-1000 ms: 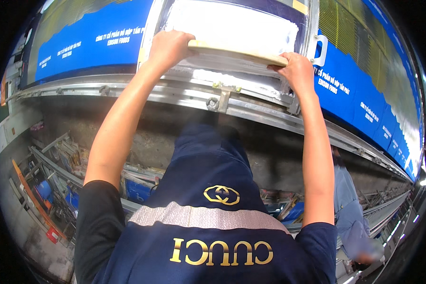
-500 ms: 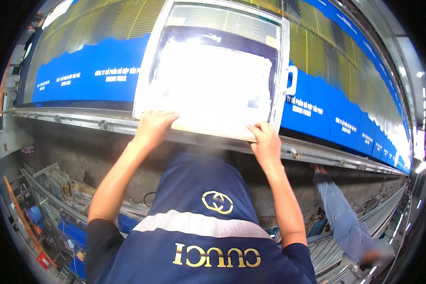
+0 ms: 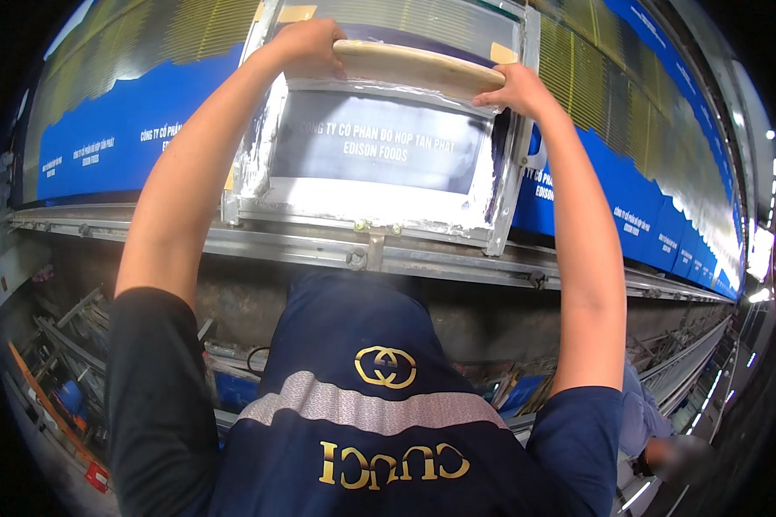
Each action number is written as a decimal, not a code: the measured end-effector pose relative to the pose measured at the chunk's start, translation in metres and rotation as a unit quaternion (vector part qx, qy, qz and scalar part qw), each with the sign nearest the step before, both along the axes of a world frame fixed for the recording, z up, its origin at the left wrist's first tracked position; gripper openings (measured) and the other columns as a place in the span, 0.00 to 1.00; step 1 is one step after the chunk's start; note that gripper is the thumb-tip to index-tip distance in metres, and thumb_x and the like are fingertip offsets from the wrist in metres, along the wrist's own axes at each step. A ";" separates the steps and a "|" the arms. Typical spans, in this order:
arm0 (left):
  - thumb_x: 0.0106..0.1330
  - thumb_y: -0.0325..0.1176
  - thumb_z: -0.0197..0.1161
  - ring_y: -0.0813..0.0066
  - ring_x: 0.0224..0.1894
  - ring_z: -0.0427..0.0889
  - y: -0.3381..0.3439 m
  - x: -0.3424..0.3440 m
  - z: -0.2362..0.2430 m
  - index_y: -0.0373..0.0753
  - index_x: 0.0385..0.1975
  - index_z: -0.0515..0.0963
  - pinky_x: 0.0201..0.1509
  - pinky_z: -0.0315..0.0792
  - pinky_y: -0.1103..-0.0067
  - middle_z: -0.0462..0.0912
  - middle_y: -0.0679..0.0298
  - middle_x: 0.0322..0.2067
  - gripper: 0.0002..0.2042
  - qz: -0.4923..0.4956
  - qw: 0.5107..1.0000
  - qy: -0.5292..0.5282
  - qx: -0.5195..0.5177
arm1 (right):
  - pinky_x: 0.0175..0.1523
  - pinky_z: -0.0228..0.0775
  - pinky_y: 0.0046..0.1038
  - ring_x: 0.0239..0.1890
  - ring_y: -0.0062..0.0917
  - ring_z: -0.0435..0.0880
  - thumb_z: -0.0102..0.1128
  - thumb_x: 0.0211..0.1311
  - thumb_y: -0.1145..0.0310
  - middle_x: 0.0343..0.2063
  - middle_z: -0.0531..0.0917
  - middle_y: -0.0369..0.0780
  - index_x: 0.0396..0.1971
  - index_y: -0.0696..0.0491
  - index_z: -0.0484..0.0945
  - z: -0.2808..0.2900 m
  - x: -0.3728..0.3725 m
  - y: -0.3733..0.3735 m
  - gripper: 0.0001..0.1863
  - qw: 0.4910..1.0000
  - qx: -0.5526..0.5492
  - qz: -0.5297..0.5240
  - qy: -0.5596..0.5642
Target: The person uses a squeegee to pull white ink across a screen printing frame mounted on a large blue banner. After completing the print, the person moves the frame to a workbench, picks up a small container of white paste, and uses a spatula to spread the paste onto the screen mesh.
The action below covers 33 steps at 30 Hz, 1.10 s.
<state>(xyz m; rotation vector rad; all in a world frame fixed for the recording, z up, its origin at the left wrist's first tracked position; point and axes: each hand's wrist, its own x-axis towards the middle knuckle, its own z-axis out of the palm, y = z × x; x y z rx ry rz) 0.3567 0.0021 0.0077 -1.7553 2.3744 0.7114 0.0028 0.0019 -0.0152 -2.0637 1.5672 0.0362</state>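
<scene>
I have the long, pale, wooden-looking bar gripped at both ends, my left hand closed around its left end and my right hand around its right, a thumb against the near face on each side. It lies crosswise over the metal frame, nearer the far edge than the near one. I judge it stiff and fairly light, unlikely to break, though wet paste could make it slippery; the bare ends are the place to hold it, with even pressure from both hands. The frame works like a shallow tray: white paste spreads along its near edge and smears up both sides, around a grey window with pale lettering. Yellowish tape sits by the far right corner. Beyond the side edges stand blue-printed ridged sheets, and a metal rail runs past the near edge. Down at lower left, a blue object may be a container, but the rim blurs it and I can't see inside.
</scene>
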 end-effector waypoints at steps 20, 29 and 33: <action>0.41 0.40 0.77 0.57 0.36 0.84 0.016 0.005 0.013 0.41 0.34 0.85 0.40 0.76 0.65 0.85 0.56 0.28 0.19 -0.022 0.999 -0.010 -0.031 | 0.37 0.74 0.36 0.28 0.41 0.83 0.79 0.35 0.50 0.23 0.83 0.49 0.27 0.59 0.83 0.024 0.009 0.020 0.27 1.000 -0.015 0.003 0.002; 0.41 0.42 0.77 0.58 0.33 0.84 0.031 0.004 -0.003 0.47 0.33 0.85 0.38 0.76 0.66 0.85 0.59 0.27 0.17 -0.013 0.998 -0.028 -0.062 | 0.39 0.75 0.35 0.29 0.40 0.83 0.78 0.37 0.51 0.25 0.84 0.48 0.29 0.57 0.85 0.004 0.009 0.036 0.25 0.998 -0.059 -0.005 -0.006; 0.45 0.41 0.75 0.58 0.31 0.84 0.105 0.003 0.003 0.49 0.31 0.85 0.36 0.76 0.66 0.84 0.60 0.25 0.13 -0.007 0.997 -0.046 -0.056 | 0.38 0.74 0.36 0.29 0.41 0.83 0.77 0.39 0.54 0.25 0.84 0.46 0.28 0.56 0.85 0.010 0.013 0.109 0.21 0.999 -0.044 -0.027 -0.015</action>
